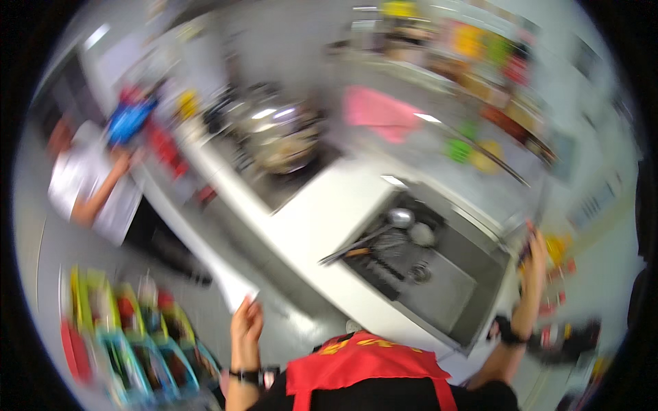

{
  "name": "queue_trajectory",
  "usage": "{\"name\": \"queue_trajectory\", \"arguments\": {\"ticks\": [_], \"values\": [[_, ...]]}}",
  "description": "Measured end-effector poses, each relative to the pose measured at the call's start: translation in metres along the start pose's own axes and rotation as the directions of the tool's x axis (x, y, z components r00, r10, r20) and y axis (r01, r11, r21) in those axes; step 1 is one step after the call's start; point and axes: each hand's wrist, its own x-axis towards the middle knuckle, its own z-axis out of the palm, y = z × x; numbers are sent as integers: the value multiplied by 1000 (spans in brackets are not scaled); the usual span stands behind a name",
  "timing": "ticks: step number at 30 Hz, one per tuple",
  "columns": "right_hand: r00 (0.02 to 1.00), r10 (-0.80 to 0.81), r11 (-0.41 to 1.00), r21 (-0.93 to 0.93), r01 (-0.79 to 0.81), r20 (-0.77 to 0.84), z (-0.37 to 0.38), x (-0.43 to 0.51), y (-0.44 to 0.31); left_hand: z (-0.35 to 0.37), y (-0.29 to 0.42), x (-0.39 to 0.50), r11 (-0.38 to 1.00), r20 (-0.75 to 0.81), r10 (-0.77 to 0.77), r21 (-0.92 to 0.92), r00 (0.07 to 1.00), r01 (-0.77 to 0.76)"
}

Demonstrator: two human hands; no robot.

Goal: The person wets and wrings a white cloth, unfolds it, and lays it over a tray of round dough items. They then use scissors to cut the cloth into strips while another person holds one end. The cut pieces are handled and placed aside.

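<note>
My left hand [247, 319] is raised at the lower middle of the view, at the tip of the long white counter edge [234, 287]; blur hides whether it touches it or holds anything. At the right, my right hand [534, 251] is beside the steel sink [462, 287], near a yellow item [556, 249]; what its fingers do is unclear. In the sink lie a ladle [401, 218], a round pale scrubber-like thing [422, 235] and a wire-like strainer [391, 244]. A long handle [336, 255] reaches over the sink's rim.
A large metal pot [282, 136] stands on the stove. A pink cloth [378, 114] hangs or lies behind the white counter [308, 205]. Colored baskets [139, 354] stand at lower left. Another person in a white shirt [90, 180] is at far left, with a blue item by their hands.
</note>
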Motion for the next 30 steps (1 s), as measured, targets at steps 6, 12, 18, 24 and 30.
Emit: {"name": "queue_trajectory", "arguments": {"ticks": [6,12,18,24,30], "values": [[788,297,911,87,-403,539,160,-102,24,1,-11,3,998,14,-39,-53,999,40],[-82,222,715,-219,-664,972,271,-168,47,10,-18,-7,987,70,-14,-158,997,25],[-288,292,715,-408,-568,912,305,-189,29,22,-10,-23,969,61,4,-248,998,11],[-338,207,661,-386,-643,918,326,-202,36,28,-2,-28,977,71,85,-203,994,-69],[-335,207,633,-387,-671,919,336,-200,31,32,1,-29,971,82,128,-211,988,-108]]}}
